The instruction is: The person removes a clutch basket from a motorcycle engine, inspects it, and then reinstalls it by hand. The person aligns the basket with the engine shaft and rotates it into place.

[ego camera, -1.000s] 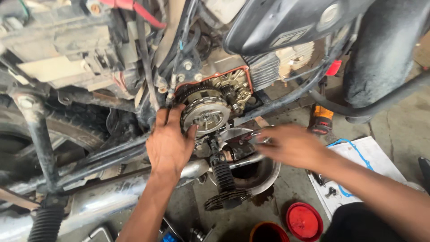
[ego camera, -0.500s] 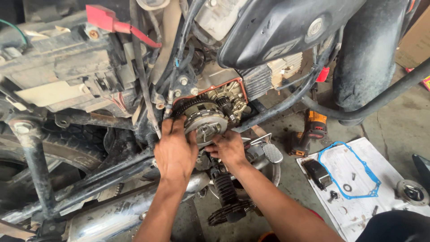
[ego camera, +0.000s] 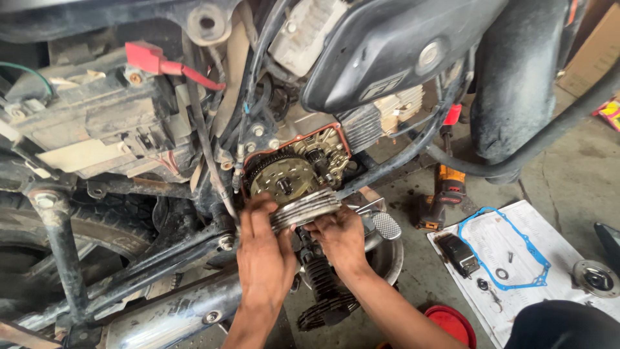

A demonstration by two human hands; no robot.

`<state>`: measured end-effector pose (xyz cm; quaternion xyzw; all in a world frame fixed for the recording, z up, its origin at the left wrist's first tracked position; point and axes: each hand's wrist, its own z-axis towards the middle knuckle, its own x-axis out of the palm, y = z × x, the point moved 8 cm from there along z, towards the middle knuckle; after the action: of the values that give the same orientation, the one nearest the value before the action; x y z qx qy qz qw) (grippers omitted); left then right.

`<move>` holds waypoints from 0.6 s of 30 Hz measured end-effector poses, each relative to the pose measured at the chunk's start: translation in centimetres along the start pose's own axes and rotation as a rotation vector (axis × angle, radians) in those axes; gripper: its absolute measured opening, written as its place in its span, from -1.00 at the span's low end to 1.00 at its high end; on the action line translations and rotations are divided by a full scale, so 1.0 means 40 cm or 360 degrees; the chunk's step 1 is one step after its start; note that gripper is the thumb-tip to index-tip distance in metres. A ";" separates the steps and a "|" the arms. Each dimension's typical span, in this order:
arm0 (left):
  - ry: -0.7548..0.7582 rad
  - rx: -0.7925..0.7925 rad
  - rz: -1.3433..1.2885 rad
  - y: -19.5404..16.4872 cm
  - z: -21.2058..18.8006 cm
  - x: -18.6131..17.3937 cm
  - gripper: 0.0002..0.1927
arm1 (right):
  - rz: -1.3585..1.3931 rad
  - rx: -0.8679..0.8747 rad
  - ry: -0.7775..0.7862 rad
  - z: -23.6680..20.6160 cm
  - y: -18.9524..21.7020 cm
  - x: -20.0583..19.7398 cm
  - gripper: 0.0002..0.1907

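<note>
Gripping a stack of clutch plates (ego camera: pixel 305 207) from both sides, the left hand (ego camera: pixel 263 249) had its fingers curled round the stack's near-left edge while the right hand (ego camera: pixel 339 238) was closed on its lower right edge. The stack sat just clear of the open clutch basket (ego camera: pixel 283 178), which lay at about eleven o'clock from it, inside the red-gasketed engine opening (ego camera: pixel 303 158). The stack was tilted, its right end higher.

Doing this well probably meant keeping the plates squeezed together so none slipped out of order, and holding the stack square to the basket's centre shaft rather than canted.

Room was tight. A cable (ego camera: pixel 213 155) ran down at nine o'clock of the basket, close by the left fingers. The gear cluster (ego camera: pixel 326 158) crowded the two o'clock side, and the kick lever's foot pad (ego camera: pixel 386 225) stood at three o'clock of the right hand. The freest path lay straight back toward the person, at six o'clock, over the exhaust pipe (ego camera: pixel 174 313). A blue gasket (ego camera: pixel 510 249) lay on white paper (ego camera: pixel 516 310) well apart at four o'clock.
</note>
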<state>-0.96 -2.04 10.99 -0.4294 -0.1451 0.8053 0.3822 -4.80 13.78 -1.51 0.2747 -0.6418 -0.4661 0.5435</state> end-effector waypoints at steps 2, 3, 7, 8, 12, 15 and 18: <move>0.0102 -0.0195 0.0037 -0.005 -0.014 -0.012 -0.50 | -0.0050 -0.0107 0.0082 -0.021 0.059 0.006 -0.77; 0.0152 -0.0289 0.0054 -0.012 -0.017 -0.016 -0.49 | -0.0064 -0.0097 0.0127 -0.035 0.088 0.006 -0.77; 0.0070 -0.0401 -0.0511 -0.077 -0.043 -0.079 -0.53 | -0.0170 -0.0146 0.0612 -0.112 0.261 -0.002 -0.77; 0.0071 -0.0376 -0.0816 -0.098 -0.045 -0.087 -0.55 | -0.0371 -0.0110 0.0610 -0.141 0.302 -0.037 -0.73; 0.0517 -0.0733 -0.1443 -0.146 -0.095 -0.006 -0.53 | -0.0520 -0.0028 0.0520 -0.278 0.458 -0.203 -0.63; 0.0954 -0.0533 -0.1962 -0.240 -0.148 0.079 -0.46 | -0.0038 0.0227 0.0321 -0.400 0.468 -0.308 -0.58; 0.1284 -0.0769 -0.2647 -0.297 -0.251 0.160 -0.36 | 0.0194 0.0329 0.0343 -0.518 0.403 -0.355 -0.51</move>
<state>10.75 9.64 8.02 -0.5014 -0.4235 0.0151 0.7543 21.11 26.45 6.17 0.3383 -0.6397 -0.3316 0.6054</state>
